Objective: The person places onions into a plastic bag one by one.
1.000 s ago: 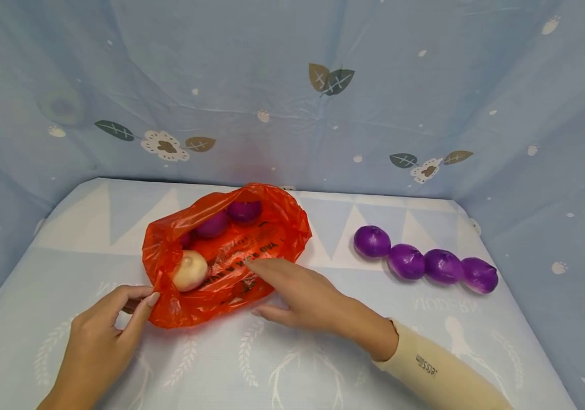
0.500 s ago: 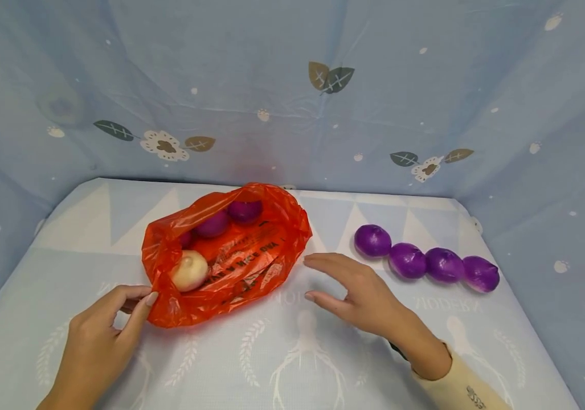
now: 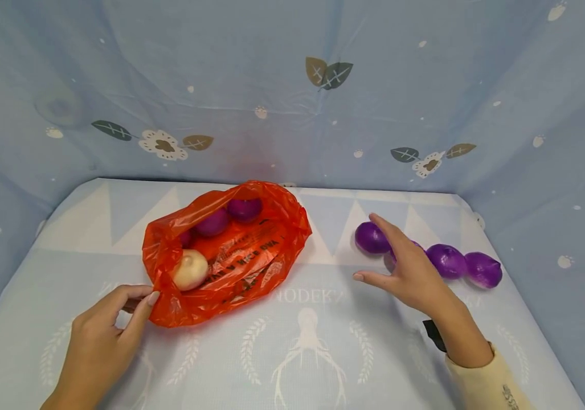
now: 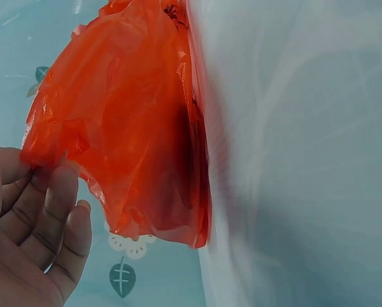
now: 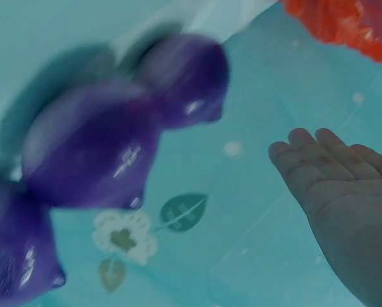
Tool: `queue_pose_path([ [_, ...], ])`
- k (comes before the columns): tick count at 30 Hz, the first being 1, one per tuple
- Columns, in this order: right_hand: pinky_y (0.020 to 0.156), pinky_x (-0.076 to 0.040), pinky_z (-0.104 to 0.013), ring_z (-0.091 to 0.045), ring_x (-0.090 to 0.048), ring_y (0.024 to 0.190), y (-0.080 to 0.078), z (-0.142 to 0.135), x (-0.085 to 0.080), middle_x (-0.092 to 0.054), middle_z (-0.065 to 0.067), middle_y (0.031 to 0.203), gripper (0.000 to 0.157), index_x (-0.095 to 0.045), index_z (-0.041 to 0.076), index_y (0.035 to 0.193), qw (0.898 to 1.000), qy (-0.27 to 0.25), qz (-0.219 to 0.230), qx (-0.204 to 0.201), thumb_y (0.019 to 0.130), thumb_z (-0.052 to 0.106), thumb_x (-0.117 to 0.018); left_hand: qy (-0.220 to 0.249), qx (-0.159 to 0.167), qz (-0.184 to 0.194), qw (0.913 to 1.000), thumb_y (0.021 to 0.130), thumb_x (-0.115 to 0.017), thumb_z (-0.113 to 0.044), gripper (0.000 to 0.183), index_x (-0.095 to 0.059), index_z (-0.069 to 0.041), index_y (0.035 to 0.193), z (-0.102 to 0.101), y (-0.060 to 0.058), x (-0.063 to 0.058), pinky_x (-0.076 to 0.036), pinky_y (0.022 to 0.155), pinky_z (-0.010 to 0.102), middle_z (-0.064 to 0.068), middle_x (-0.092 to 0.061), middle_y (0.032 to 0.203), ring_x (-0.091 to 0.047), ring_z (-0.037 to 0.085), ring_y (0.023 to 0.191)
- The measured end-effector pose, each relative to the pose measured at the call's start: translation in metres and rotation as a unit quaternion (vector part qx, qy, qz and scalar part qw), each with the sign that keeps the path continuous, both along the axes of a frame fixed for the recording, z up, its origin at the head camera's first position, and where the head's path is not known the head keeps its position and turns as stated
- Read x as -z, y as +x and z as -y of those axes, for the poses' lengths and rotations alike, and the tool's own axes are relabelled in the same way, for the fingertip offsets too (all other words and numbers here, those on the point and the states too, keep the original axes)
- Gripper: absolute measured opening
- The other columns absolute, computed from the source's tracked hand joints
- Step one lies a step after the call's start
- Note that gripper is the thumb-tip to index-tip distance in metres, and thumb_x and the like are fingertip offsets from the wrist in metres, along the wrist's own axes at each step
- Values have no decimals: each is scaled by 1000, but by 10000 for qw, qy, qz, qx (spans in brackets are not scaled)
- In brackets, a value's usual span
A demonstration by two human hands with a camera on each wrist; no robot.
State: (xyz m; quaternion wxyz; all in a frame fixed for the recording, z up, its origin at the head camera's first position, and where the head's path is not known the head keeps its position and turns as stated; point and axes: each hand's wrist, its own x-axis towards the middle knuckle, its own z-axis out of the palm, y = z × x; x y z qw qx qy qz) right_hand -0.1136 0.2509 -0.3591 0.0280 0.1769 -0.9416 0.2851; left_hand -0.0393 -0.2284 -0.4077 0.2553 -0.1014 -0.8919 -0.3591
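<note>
A thin red plastic bag (image 3: 251,267) lies with its mouth wide on the left half of the table. My left hand (image 3: 99,336) pinches its near-left rim between thumb and fingers, seen also in the left wrist view. Inside sit several purple onions (image 3: 213,222) and one pale, cream-coloured onion-like bulb (image 3: 191,270). At the right, a row of glossy purple onions with pointed tips holds the leftmost onion (image 3: 371,238) and the rightmost onion (image 3: 483,270). My right hand (image 3: 415,279), holding nothing, hovers over the row's left part, thumb and fingers spread, and partly hides the second onion (image 3: 389,262).
The table (image 3: 307,364) has a pale printed cover with deer and leaf patterns. A blue patterned curtain (image 3: 251,74) closes off the back and both sides. A small black item (image 3: 434,336) shows beside my right wrist.
My right hand has moved right, from over the bag's near edge to the row of purple onions. My left hand stays on the bag's rim, and the bag has barely shifted.
</note>
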Motion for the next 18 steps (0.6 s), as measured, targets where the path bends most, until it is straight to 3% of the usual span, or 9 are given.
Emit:
queue_pose_path([
  [5,113,-34,-68,-43,-34,150,-12,-18,0,-34,-16,166,113,-21,18,167,9993,94,204,288,82,48,-89,11,12,-22,10000,77,-86,9,34,-75,-6,105,0,0,-1,-46,77,1,2,-74,86,-55,-12,80],
  [13,115,-29,-69,-46,-26,152,-34,-41,14,-24,-22,168,121,-13,11,168,9963,270,667,471,82,53,-88,-25,22,-22,10000,77,-86,9,33,-75,-5,104,0,0,-1,-46,78,1,2,-74,87,-56,-12,80],
  [18,116,-28,-70,-49,-26,152,-44,-45,20,-24,-25,168,122,-15,7,167,9928,445,956,570,82,60,-84,-40,-13,32,10000,78,-86,8,32,-74,-6,104,-1,0,0,-45,78,1,1,-74,87,-56,-11,79],
])
